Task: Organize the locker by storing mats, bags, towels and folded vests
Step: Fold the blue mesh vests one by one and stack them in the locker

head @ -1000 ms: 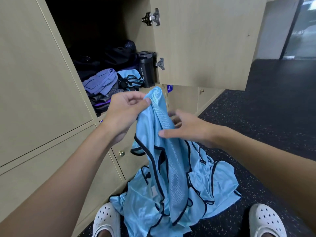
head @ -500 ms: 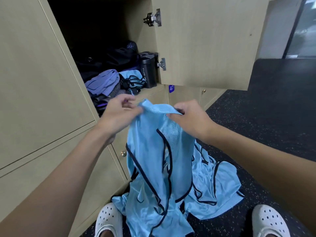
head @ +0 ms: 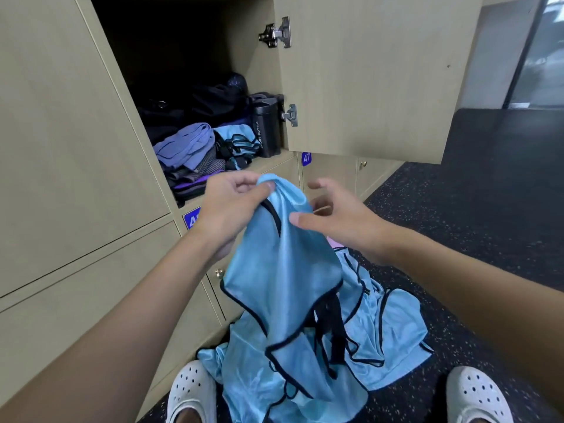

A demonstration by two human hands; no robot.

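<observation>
Soft even light, bowed wide-angle edges, locker interior (head: pixel 171 56) seemingly near-black.

White lettering runs up the side of the black bottle (head: pixel 265 129) standing in the open locker (head: pixel 244 56), and it reads SPORT BOTTLE, the first word a little soft; just under the open door (head: pixel 366 71), a small blue tag (head: pixel 306 158) on the lower locker front (head: pixel 331 174) carries the number 47 in white; over on the left, a second blue tag (head: pixel 191 220) shows a white 4, and there the left hand (head: pixel 232 209) covers the rest; the following digit cannot be made out.
</observation>
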